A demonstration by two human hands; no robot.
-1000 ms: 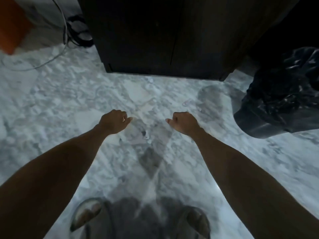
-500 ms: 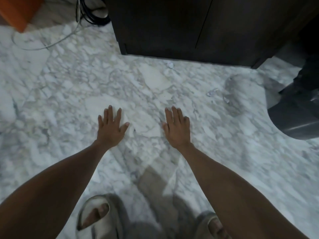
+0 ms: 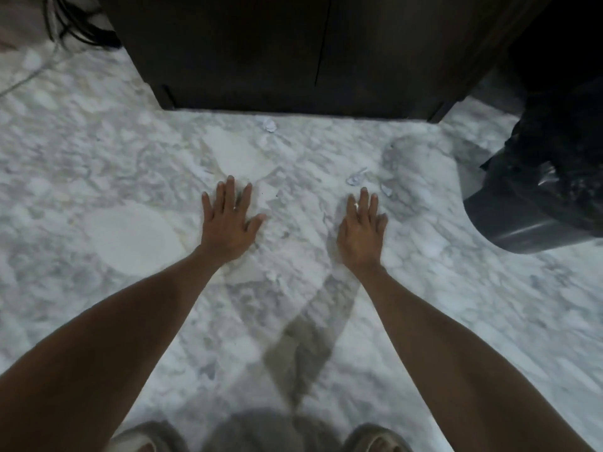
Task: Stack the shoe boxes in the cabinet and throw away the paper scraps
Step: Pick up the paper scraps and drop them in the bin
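Both hands spread flat, holding nothing. Paper scraps (image 3: 356, 177) lie on the marble floor (image 3: 98, 190) just ahead of the right hand (image 3: 360, 233), nearer it than the left hand (image 3: 228, 223). Another scrap (image 3: 269, 125) sits by the closed cabinet (image 3: 293, 50); bin (image 3: 535, 220) lies right.

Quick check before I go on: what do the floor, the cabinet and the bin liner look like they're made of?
Floor: looks like polished marble or marble-look tile, white with grey veining and a soft sheen. Cabinet: probably dark wood or veneer, matte, with a thin seam between two doors; the grain is too dark to read. Bin liner: thin black plastic, crinkled and glossy, over a smooth dark bin.
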